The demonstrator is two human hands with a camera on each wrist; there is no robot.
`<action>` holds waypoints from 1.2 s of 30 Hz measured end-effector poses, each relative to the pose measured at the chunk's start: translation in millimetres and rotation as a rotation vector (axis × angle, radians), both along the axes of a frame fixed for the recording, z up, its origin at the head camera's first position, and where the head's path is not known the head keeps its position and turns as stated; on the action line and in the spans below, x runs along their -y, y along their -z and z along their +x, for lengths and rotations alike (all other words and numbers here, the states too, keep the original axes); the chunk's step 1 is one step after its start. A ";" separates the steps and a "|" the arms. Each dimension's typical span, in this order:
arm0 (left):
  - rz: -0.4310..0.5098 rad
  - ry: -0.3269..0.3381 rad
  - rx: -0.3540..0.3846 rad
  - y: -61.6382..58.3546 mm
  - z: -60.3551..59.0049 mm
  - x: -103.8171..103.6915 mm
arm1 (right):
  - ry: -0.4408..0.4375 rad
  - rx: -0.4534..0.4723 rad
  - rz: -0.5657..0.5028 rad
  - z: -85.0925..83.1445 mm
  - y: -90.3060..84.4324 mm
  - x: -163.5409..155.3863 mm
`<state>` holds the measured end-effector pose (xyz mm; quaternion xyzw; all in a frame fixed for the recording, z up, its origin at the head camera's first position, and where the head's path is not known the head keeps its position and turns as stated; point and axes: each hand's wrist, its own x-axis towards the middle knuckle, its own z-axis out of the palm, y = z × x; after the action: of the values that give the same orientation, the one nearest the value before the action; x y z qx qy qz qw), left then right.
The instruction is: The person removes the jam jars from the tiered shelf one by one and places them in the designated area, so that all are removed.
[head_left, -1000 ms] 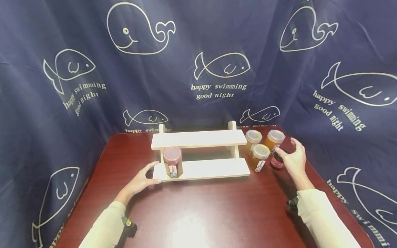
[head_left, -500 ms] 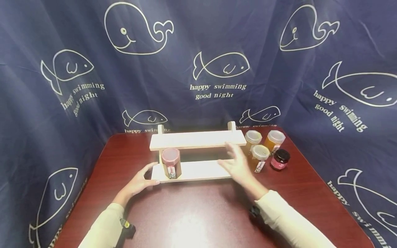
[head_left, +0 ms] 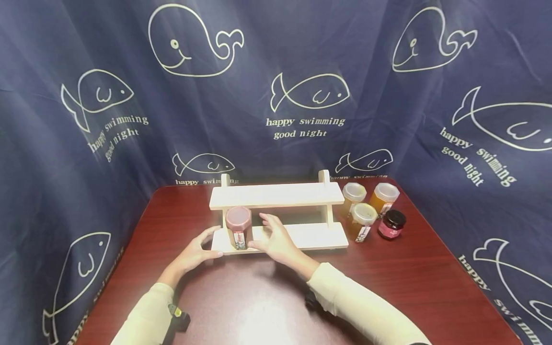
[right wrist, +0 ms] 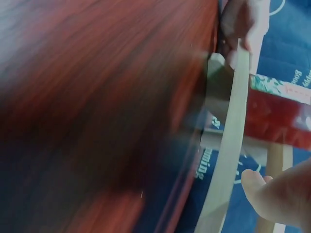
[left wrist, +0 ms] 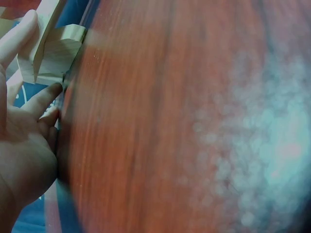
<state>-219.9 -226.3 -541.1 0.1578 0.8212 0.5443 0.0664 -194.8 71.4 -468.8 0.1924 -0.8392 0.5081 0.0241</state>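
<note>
A two-tier pale wooden rack (head_left: 277,194) stands near the table's back. A hexagonal jar with a pinkish lid (head_left: 239,229) sits upright on its lower board, toward the left end; its red contents show in the right wrist view. My left hand (head_left: 192,254) holds the left end of the lower board, thumb at the front edge and fingers at the far side. In the left wrist view the thumb lies on the board (left wrist: 48,34). My right hand (head_left: 278,242) is spread just right of the jar, fingers slightly bent. Whether its thumb touches the jar I cannot tell.
Right of the rack stand three jars with pale lids, including the nearest amber jar (head_left: 363,221), and a smaller black-lidded jar (head_left: 392,224) with a pink label. A reddish-brown table (head_left: 241,297) lies under everything. A blue printed curtain (head_left: 258,57) surrounds it.
My right hand has left the black-lidded jar and swept left across the rack's front to the pinkish-lidded jar. The left hand stays at the rack's left end.
</note>
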 end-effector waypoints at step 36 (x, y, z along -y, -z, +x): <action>0.003 0.020 -0.005 0.0 -0.6 3.0 | 0.239 0.000 0.034 -4.5 3.5 46.2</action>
<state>-220.5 -229.3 -541.1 0.1673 0.8190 0.5445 0.0694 -199.3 25.1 -472.4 0.0915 -0.8645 0.4874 0.0813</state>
